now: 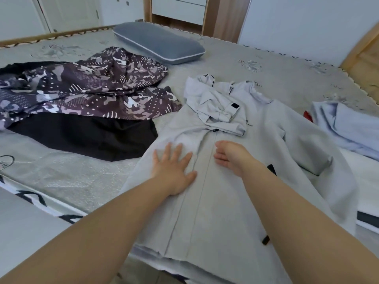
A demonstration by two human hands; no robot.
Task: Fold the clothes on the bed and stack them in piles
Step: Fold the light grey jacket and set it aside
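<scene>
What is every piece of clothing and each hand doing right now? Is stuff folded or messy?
Grey jacket: spread flat, one sleeve folded over its chest.
Camo garment: crumpled, unfolded.
Black garment: lying loose, partly under the camo one.
Blue garment: rumpled, unfolded.
Pillow: lying flat on the bed.
Left hand: flat, pressing the jacket.
Right hand: relaxed, resting on the jacket.

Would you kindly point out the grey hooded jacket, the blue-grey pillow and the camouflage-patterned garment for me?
grey hooded jacket (pixel 235 193): head view, on its front panel below the hands.
blue-grey pillow (pixel 158 43): head view, on the middle of its top face.
camouflage-patterned garment (pixel 86 87): head view, on its crumpled middle.
</scene>
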